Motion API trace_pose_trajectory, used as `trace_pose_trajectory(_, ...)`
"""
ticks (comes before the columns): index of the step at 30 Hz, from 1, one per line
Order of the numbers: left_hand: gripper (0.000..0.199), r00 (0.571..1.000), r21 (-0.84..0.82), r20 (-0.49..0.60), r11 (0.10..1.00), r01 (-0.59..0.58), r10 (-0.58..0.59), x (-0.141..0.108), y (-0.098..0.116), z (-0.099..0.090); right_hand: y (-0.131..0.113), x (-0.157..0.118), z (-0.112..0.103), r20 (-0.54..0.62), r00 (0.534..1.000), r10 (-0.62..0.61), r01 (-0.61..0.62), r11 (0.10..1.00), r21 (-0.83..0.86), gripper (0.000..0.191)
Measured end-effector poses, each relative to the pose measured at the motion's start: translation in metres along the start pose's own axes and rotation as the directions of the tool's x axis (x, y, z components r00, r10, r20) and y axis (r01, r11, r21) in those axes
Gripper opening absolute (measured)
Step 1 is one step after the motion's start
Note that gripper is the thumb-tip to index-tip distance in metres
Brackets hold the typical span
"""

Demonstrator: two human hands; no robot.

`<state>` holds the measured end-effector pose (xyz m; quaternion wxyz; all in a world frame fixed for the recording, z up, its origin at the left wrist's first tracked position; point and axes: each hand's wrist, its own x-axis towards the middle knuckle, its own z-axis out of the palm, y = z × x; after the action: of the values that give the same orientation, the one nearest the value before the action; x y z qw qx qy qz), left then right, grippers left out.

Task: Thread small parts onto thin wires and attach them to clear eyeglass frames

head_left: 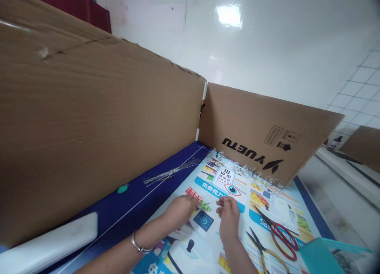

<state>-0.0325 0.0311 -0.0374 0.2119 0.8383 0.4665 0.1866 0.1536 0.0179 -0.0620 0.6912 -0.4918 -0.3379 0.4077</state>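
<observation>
Over the printed sheet (pixel 208 226), my left hand (pixel 182 210) is closed, its thumb and fingertips pinched together. My right hand (pixel 229 216) faces it a short gap away, fingers curled into a pinch. A faint, thin wire (pixel 210 203) seems to run between the two sets of fingertips; its ends are too fine to make out. To the right of my right hand lie pliers (pixel 260 248) with yellowish handles and scissors (pixel 277 230) with red handles, both with blades apart. Beyond my left hand rests a loose bundle of thin straight wires (pixel 170 173) on the dark blue surface.
Tall cardboard panels stand along the left (pixel 103 108) and the back (pixel 261 135). Several small twisted wire pieces (pixel 246 171) line the back panel's foot. A teal box (pixel 320 256) with metal bits sits at lower right. A white elongated object (pixel 53 242) lies at left.
</observation>
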Motion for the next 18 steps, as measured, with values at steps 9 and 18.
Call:
trace_pose_trajectory(9, 0.013, 0.985, 0.042, 0.175, 0.999, -0.012, 0.004, -0.001, -0.06, -0.07, 0.003, 0.007, 0.0, 0.023, 0.999, 0.04, -0.04, 0.999, 0.017, 0.019)
trace_pose_trajectory(18, 0.012, 0.914, 0.115, 0.341, 0.975, 0.189, -0.218, -0.023, -0.109, -0.091, -0.001, 0.001, 0.007, 0.196, 0.977, 0.081, -0.047, 0.983, -0.175, 0.021)
